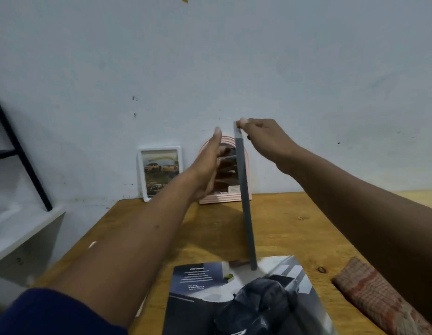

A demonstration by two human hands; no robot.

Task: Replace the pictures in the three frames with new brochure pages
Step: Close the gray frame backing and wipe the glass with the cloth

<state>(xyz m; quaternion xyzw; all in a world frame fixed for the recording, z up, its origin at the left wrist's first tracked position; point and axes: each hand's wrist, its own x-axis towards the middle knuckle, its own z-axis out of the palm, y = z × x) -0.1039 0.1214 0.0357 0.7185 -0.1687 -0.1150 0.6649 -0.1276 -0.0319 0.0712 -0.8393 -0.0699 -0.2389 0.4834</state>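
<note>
A grey frame (244,199) stands on edge, seen side-on, its lower end resting on the car brochure (234,298) at the table's near edge. My right hand (261,136) pinches the frame's top corner. My left hand (207,165) is held flat with straight fingers just left of the frame, apart from it. Behind them a pink arched frame (224,198) leans on the wall with a truck picture in it. A white frame (159,172) with a truck picture leans on the wall to its left.
The wooden table (294,233) runs to the pale wall (210,68). A woven reddish cloth (377,296) lies at the right front. A white shelf with a black metal strut (21,155) stands at the left.
</note>
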